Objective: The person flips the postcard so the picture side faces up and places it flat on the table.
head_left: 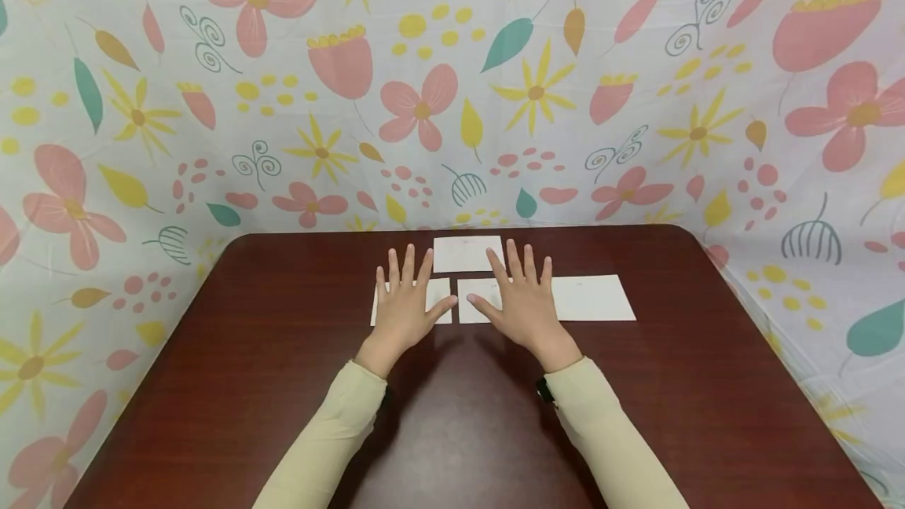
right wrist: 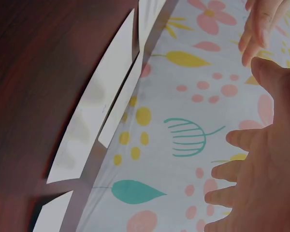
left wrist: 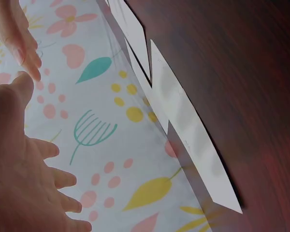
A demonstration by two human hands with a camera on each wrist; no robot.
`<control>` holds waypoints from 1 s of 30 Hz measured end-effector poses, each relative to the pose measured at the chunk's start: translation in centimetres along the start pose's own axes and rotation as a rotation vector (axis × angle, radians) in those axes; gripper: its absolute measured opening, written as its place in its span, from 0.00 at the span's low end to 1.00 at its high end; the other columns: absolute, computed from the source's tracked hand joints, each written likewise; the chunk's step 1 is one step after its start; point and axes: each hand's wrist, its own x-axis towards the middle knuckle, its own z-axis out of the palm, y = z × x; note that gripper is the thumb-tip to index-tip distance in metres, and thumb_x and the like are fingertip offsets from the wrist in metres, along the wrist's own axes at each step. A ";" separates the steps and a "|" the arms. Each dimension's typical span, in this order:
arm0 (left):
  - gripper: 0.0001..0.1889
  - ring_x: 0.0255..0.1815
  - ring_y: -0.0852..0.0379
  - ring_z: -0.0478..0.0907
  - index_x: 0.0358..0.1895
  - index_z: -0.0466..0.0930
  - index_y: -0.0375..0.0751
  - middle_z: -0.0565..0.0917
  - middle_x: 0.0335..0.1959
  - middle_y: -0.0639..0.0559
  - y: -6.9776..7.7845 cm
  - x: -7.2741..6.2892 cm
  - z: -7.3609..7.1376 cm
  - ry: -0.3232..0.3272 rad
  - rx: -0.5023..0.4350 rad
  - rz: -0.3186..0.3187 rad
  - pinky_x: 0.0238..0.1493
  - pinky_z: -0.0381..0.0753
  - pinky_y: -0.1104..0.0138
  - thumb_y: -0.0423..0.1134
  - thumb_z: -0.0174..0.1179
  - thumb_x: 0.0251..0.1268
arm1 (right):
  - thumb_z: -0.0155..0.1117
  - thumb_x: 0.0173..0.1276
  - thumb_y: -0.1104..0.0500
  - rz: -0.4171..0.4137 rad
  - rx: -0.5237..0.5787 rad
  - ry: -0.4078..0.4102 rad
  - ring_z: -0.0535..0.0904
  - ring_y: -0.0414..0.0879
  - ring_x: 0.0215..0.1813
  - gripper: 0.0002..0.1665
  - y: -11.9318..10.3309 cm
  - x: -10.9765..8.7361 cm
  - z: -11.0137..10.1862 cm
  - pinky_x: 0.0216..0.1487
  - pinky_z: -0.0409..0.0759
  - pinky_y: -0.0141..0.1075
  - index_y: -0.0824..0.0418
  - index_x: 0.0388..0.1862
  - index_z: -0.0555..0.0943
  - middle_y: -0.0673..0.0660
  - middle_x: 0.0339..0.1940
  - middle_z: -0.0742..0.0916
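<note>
1. left sleeve (head_left: 321, 430), pale, one; cuff at the wrist.

2. left sheet (head_left: 439, 291), white, one; flat on the dark bench (head_left: 283, 368), partly hidden behind the left hand in the head view.

3. left hand (head_left: 404, 309), one; grip unfilled, fingers straight and spread, thumb out to the side. held up over the left sheet, apparently clear of it, shadow falling on the bench.

4. far sheet (head_left: 463, 254), white, one; flat near the back edge, behind the gap between left and middle sheets, apart from both.

5. middle sheet (head_left: 478, 287), white, one; flat just beside the left sheet, not touching it.

6. right hand (head_left: 525, 306), one; grip likewise unfilled, fingers straight and fanned. raised over the middle sheet, with no contact seen in the right wrist view.

7. right sheet (head_left: 594, 298), white, one; flat at the end of the near row. its join with the middle sheet was hidden by the right hand in the head view.

8. right sleeve (head_left: 615, 430), pale, one.

condition: by judgement, the laying-out looked done, three sheets in a row and one behind. no sheet was held or lifted; any handling of them was yet to be done or already over, which could not be told. faint marks were too small to read.
</note>
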 end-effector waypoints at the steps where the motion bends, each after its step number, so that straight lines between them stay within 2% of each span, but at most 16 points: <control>1: 0.46 0.75 0.39 0.23 0.78 0.38 0.50 0.36 0.78 0.42 -0.1 0.0 0.0 0.006 0.001 0.001 0.72 0.32 0.42 0.70 0.43 0.66 | 0.49 0.67 0.29 -0.001 0.003 -0.003 0.37 0.64 0.77 0.50 -0.1 0.1 0.0 0.70 0.31 0.63 0.53 0.79 0.50 0.64 0.78 0.49; 6: 0.45 0.76 0.37 0.27 0.78 0.43 0.48 0.41 0.78 0.39 -0.6 -0.1 -0.3 0.053 -0.038 0.011 0.72 0.35 0.42 0.67 0.46 0.66 | 0.50 0.67 0.30 -0.018 0.029 -0.004 0.37 0.64 0.77 0.50 -0.5 0.4 0.0 0.71 0.32 0.63 0.53 0.79 0.51 0.64 0.78 0.49; 14: 0.43 0.76 0.36 0.31 0.78 0.46 0.45 0.42 0.77 0.37 -1.8 -0.1 -0.8 0.093 -0.096 0.006 0.72 0.39 0.41 0.65 0.48 0.68 | 0.49 0.69 0.32 -0.062 0.095 0.000 0.40 0.63 0.77 0.48 -1.1 1.2 0.3 0.71 0.38 0.63 0.56 0.78 0.52 0.66 0.78 0.52; 20: 0.41 0.76 0.34 0.36 0.76 0.50 0.40 0.47 0.76 0.33 -2.3 0.0 -1.0 0.120 -0.148 -0.008 0.71 0.43 0.41 0.61 0.50 0.69 | 0.46 0.71 0.34 -0.076 0.151 -0.041 0.42 0.63 0.77 0.47 -1.4 1.8 0.8 0.71 0.41 0.63 0.59 0.78 0.51 0.66 0.77 0.54; 25: 0.39 0.75 0.32 0.42 0.75 0.52 0.36 0.52 0.74 0.31 -2.8 0.1 -1.1 0.151 -0.196 -0.033 0.70 0.46 0.40 0.57 0.51 0.70 | 0.50 0.73 0.39 -0.101 0.234 -0.023 0.48 0.64 0.76 0.44 -1.6 2.2 1.3 0.72 0.44 0.62 0.63 0.76 0.54 0.68 0.76 0.57; 30: 0.37 0.74 0.32 0.46 0.74 0.52 0.33 0.54 0.73 0.31 -3.4 0.2 -0.9 0.146 -0.259 -0.066 0.69 0.49 0.40 0.52 0.52 0.72 | 0.54 0.73 0.47 -0.116 0.312 -0.018 0.52 0.65 0.75 0.41 -1.8 2.6 1.9 0.71 0.50 0.60 0.68 0.75 0.56 0.70 0.75 0.58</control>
